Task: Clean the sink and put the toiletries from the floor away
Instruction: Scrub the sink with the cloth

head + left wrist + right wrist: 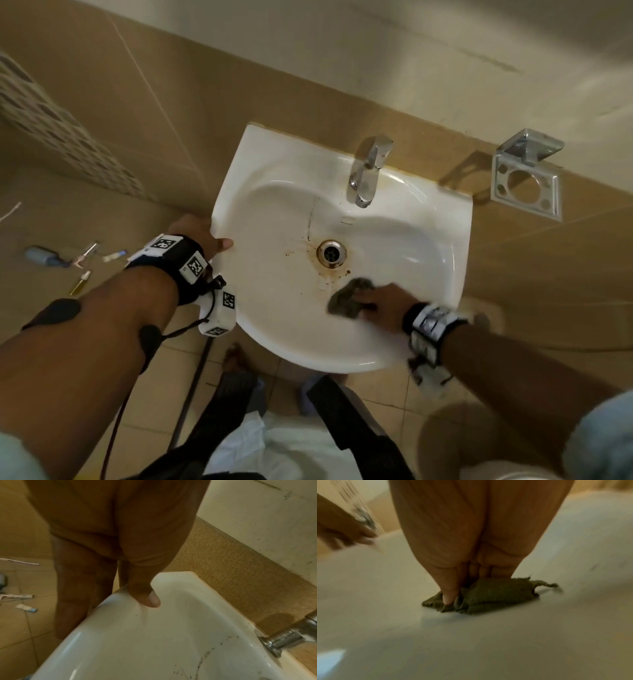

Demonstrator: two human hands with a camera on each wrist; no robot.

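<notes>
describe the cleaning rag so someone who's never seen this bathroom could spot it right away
Start at the white wall-mounted sink with the chrome tap at its back. Inside the basin, just nearer the person than the round metal drain and its rusty stains, the right hand presses a crumpled rag against the porcelain. It is the only dark olive-green, ribbed piece of cloth in the sink.

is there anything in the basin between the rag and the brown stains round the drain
Nothing visible. The right hand presses the dark rag on bare basin just below the drain, and the stains lie in the open between them.
</notes>
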